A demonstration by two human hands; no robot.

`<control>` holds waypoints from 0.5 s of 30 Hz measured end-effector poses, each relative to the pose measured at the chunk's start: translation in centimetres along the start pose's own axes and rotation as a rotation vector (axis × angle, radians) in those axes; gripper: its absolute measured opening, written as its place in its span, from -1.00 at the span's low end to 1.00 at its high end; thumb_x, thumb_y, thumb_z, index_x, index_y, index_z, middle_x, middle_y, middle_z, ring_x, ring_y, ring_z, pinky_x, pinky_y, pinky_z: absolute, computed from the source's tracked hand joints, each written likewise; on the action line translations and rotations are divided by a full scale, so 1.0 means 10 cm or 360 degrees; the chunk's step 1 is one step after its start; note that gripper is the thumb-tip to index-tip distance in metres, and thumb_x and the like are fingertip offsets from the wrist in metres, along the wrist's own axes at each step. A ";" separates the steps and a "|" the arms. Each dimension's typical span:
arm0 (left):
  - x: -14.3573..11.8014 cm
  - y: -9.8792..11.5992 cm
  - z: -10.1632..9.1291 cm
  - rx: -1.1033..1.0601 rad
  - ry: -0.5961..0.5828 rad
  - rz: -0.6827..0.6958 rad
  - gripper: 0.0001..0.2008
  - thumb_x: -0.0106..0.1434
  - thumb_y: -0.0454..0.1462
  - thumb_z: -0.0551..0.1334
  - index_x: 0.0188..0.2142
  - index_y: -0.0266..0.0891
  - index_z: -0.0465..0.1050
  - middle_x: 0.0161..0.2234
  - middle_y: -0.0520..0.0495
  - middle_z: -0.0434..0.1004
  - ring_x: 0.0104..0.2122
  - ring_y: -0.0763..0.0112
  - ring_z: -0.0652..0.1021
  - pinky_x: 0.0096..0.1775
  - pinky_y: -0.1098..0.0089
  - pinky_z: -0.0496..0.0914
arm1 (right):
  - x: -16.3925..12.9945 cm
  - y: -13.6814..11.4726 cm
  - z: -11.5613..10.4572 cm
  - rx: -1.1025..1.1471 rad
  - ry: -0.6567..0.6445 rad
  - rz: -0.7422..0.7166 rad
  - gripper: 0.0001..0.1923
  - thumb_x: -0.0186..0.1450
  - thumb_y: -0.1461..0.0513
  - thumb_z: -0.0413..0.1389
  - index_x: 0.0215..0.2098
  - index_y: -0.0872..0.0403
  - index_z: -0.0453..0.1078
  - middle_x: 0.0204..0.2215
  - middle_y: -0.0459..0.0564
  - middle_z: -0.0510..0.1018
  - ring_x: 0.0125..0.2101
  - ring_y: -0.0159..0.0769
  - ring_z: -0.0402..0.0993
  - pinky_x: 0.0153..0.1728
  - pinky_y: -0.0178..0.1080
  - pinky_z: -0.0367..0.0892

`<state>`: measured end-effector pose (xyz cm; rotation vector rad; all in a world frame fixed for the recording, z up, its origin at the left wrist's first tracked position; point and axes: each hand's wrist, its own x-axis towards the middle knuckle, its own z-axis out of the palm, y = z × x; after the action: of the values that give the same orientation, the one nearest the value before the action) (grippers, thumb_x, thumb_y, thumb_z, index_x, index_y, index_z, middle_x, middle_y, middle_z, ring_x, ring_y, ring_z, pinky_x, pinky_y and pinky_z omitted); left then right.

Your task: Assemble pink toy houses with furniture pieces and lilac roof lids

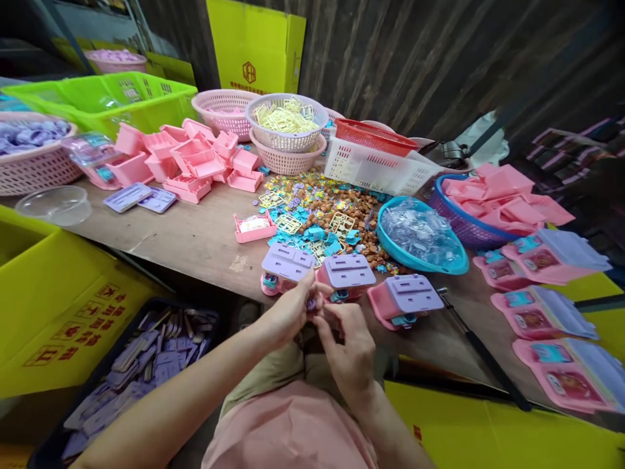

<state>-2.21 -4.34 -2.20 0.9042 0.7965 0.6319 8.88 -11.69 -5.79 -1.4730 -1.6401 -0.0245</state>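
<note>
My left hand [288,311] and my right hand [347,345] meet over my lap at the table's near edge, both pinching a small purple plastic piece [311,303]. Right beyond my fingers stand three pink toy units with purple lids: one at the left [284,264], one in the middle [347,272], one at the right [405,296]. Behind them lies a heap of small blue, yellow and brown parts [332,215]. A pink tray part [254,228] sits alone on the wooden table [195,238].
A blue bowl of clear pieces [420,236], a blue basket of pink lids [493,202], finished pink sets [541,312] at right. Pink shells [190,159], baskets [287,124], a white crate [375,166] behind. A black bin of purple parts [146,365] and yellow boxes [53,306] at left.
</note>
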 end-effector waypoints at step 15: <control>-0.37 -0.11 -0.38 -0.0576 -0.0153 -0.0275 -0.67 0.02 -0.12 0.36 -0.33 -0.35 0.51 -0.41 -0.06 0.48 -0.40 0.53 0.44 -0.27 0.51 0.32 | 0.18 -0.16 0.14 0.0304 -0.0550 -0.0202 -0.81 0.32 0.35 -0.05 -0.27 0.06 0.39 -0.39 -0.01 0.46 -0.35 -0.34 0.40 -0.33 -0.31 0.39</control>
<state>-7.26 -6.03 -3.34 0.5250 0.6397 0.5537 7.00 -10.01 -4.70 -1.2755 -1.9515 0.3237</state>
